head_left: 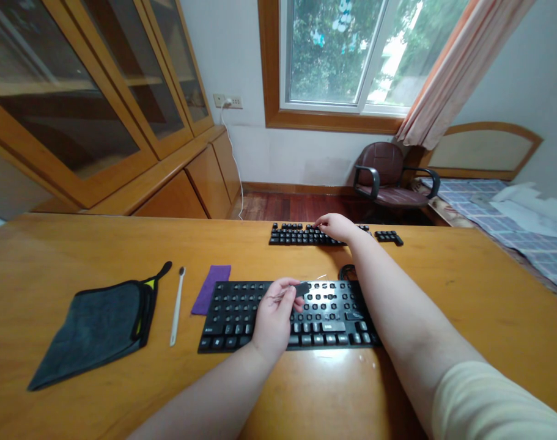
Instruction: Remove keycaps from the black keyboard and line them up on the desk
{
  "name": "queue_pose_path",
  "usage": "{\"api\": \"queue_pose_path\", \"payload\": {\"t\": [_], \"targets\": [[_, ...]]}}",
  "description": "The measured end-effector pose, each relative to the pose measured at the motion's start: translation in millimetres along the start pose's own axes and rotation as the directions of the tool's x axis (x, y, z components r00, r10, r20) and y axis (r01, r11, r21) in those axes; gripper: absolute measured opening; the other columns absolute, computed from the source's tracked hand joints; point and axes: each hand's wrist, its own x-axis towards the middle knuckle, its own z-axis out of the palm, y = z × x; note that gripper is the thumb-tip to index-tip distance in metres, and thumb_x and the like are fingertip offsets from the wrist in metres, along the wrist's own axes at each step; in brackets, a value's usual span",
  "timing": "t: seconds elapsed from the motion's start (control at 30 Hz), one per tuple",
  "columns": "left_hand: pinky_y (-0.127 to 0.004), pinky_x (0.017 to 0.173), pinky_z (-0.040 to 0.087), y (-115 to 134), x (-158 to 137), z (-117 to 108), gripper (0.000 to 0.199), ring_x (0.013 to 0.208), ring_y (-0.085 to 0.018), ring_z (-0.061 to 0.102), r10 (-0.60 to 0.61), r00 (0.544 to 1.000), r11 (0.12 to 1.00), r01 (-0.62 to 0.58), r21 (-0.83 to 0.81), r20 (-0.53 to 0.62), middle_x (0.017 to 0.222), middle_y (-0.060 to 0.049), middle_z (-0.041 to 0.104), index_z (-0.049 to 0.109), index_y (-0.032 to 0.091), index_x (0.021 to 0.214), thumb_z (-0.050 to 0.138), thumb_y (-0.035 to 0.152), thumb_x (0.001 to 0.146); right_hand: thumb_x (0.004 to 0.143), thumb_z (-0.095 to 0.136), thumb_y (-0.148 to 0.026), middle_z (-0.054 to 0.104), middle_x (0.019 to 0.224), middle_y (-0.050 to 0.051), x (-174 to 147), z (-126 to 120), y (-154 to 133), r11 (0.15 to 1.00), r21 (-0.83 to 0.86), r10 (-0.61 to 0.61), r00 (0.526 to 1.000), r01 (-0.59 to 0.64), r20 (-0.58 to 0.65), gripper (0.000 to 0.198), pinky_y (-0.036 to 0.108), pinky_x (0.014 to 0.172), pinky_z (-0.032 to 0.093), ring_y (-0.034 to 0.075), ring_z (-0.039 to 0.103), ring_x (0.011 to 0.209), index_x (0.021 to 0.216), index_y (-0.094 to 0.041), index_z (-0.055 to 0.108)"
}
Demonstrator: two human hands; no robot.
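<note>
1 kbd (324, 305), upper keys bare, on surface (333, 397); L hand (272, 321) over it, fingers pinching small dark pc. (302, 289). Loose keycaps (301, 236) rowed nr. far edge, prob. to keep key order; R hand (337, 227) at them, fingers bunched, grip unclear.

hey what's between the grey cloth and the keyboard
In the head view, a toothbrush and then a purple cloth lie between the grey cloth and the keyboard.

Two hands (274, 315) (337, 227), one keyboard (324, 305), one toothbrush (177, 308), two cloths (101, 324) (210, 292), one chair (384, 174)
</note>
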Motion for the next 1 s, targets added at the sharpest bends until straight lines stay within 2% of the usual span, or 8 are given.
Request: {"api": "queue_pose_path", "payload": {"t": [0.2,0.83,1.0], "targets": [[-0.022,0.058,0.044,-1.3,0.3,-0.1,0.022,0.057,-0.011,0.055,0.005,1.0,1.0,-0.005,0.0,0.004,0.062,0.002,0.061,0.059,0.017,0.092,0.054,0.035,0.082,0.08,0.049,-0.02,0.07,0.099,0.001,1.6,4.6,-3.8,0.999,-0.039,0.001,0.998,0.001,0.056,0.031,0.022,0.08,0.043,0.017,0.061,0.09,0.101,-0.025,0.071],[-0.022,0.059,0.044,1.3,0.1,0.2,0.023,0.057,-0.011,0.055,-0.029,1.0,1.0,0.029,0.002,-0.004,0.062,0.002,0.061,0.059,0.017,0.091,0.055,0.037,0.08,0.081,0.051,-0.02,0.068,0.107,0.001,1.8,2.7,-9.3,0.999,-0.043,0.033,0.994,-0.029,0.105,0.031,0.022,0.088,0.041,0.018,0.06,0.1,0.105,-0.025,0.07],[-0.021,0.058,0.044,-2.0,1.7,-0.8,0.021,0.057,-0.01,0.055,-0.011,1.0,1.0,0.011,-0.001,0.008,0.063,0.002,0.061,0.059,0.017,0.093,0.053,0.034,0.082,0.081,0.051,-0.021,0.069,0.105,0.002,0.7,2.4,-8.6,0.999,-0.038,0.039,0.997,-0.037,0.07,0.032,0.022,0.085,0.042,0.017,0.061,0.096,0.106,-0.025,0.069]]}}
